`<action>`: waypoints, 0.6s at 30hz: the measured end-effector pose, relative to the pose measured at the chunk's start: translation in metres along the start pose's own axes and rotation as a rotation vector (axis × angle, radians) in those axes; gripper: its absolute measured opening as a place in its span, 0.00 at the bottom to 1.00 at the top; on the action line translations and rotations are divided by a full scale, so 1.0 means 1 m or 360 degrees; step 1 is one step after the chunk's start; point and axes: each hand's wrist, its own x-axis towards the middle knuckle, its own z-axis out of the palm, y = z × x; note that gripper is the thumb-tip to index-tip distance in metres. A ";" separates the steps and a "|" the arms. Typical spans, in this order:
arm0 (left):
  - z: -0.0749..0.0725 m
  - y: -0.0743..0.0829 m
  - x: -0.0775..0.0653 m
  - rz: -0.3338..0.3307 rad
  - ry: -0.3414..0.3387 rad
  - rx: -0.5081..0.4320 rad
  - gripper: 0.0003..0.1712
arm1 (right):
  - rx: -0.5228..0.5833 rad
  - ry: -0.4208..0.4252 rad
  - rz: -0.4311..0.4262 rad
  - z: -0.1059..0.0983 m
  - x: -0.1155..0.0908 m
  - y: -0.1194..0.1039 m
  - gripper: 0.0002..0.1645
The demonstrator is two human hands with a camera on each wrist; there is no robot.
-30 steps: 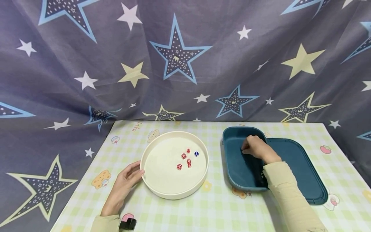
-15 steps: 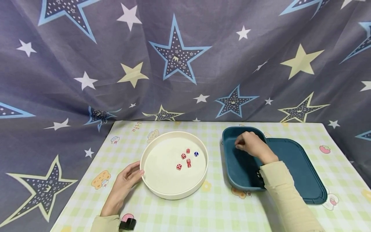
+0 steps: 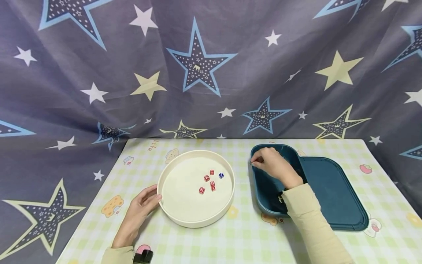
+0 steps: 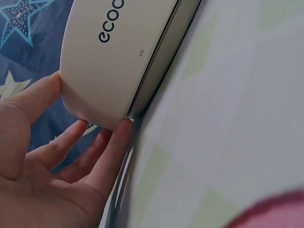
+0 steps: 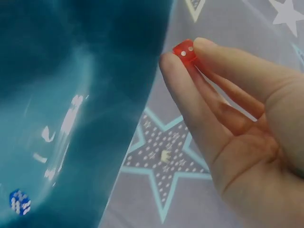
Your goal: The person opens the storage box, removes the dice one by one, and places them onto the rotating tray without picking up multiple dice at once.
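My left hand [image 3: 140, 212] holds the near-left side of a round cream tray [image 3: 196, 221]. In the left wrist view its thumb is at the upper edge of the tray's wall [image 4: 102, 76] and the fingers are at the lower edge. Several red dice [image 3: 206, 178] and one blue die [image 3: 221, 175] lie on the tray's right half. With thumb and finger, my right hand [image 3: 275, 165] pinches a red die [image 5: 184, 51] over the left rim of the teal box [image 3: 258, 194]. Another blue die [image 5: 20, 202] shows inside that box in the right wrist view.
A flat teal lid [image 3: 334, 194] lies against the box's right side. Checked cloth [image 3: 230, 242] covers the table, and a star-patterned curtain [image 3: 230, 33] hangs behind it. A strip of cloth separates tray and box.
My right hand has moved left and lifted from inside the box to its left rim, with a red die now showing in its fingertips. The left hand stays on the tray.
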 end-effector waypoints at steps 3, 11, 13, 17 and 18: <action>0.001 0.000 0.001 0.0008 0.0000 -0.0008 0.37 | 0.0004 0.0007 -0.0019 0.002 0.002 -0.010 0.06; 0.001 0.001 0.001 0.0006 -0.0007 -0.0003 0.38 | 0.0039 0.0023 -0.0036 0.012 0.010 -0.031 0.05; 0.001 0.001 0.001 0.0003 -0.0010 -0.0003 0.38 | 0.0054 0.0011 -0.0045 0.016 0.012 -0.036 0.05; 0.001 0.001 0.000 -0.0001 -0.0005 0.0008 0.37 | 0.0092 -0.0007 -0.0066 0.024 0.014 -0.045 0.06; 0.001 0.001 0.000 0.0001 -0.0002 0.0012 0.37 | 0.0103 -0.0011 -0.0071 0.026 0.014 -0.047 0.05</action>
